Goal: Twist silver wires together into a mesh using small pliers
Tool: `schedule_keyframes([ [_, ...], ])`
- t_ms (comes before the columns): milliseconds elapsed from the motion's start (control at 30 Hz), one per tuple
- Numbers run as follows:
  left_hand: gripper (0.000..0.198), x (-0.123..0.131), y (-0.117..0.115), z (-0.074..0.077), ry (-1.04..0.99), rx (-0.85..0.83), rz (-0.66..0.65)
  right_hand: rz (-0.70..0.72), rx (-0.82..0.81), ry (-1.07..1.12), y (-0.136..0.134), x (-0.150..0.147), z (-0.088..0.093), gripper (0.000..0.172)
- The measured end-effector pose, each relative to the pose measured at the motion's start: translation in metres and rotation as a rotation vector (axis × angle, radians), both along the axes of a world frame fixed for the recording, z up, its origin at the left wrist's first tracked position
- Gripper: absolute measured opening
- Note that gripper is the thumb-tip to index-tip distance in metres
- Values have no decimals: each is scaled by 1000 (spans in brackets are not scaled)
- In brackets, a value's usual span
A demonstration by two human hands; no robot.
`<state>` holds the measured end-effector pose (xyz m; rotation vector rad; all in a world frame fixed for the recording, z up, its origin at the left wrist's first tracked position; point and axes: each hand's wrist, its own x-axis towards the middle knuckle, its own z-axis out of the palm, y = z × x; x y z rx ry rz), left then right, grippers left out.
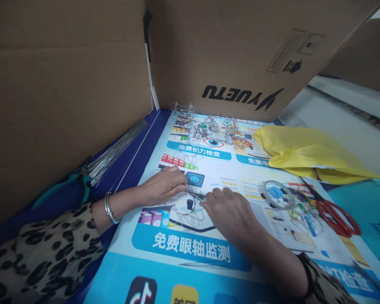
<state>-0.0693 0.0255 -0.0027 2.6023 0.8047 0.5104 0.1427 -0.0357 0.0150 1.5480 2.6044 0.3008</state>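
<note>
Both hands meet over the middle of a printed blue and white sheet (114, 266). My left hand (167, 183) is closed, thumb pressed against the fingers, at one end of a thin wire. Curled round a small metal tool (198, 196), my right hand (226, 209) is closed too; the tool's tip points toward my left hand. Below and between the hands, loops of thin wire (190, 217) lie on the sheet. The far end of the wire inside my left fingers is hidden.
Cardboard walls (234, 50) stand behind and left. Teal-handled pliers (58, 190) and straight wires (114, 152) lie left. Right are red scissors (338, 217), a tape roll (278, 195), tangled wires (304, 211) and a yellow bag (310, 150). More wire bundles (224, 126) lie behind.
</note>
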Motion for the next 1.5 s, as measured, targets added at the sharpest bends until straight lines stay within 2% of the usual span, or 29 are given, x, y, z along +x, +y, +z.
schedule_keyframes([
  [233, 32, 0, 0, -2, -24, -17, -9, 31, 13, 48, 3, 3, 3, 24],
  [567, 31, 0, 0, -1, -27, 11, -14, 114, -3, 23, 21, -13, 7, 27],
  [1500, 19, 3, -1, -4, -93, -58, -32, 62, -105, -14, 13, 1, 13, 25],
])
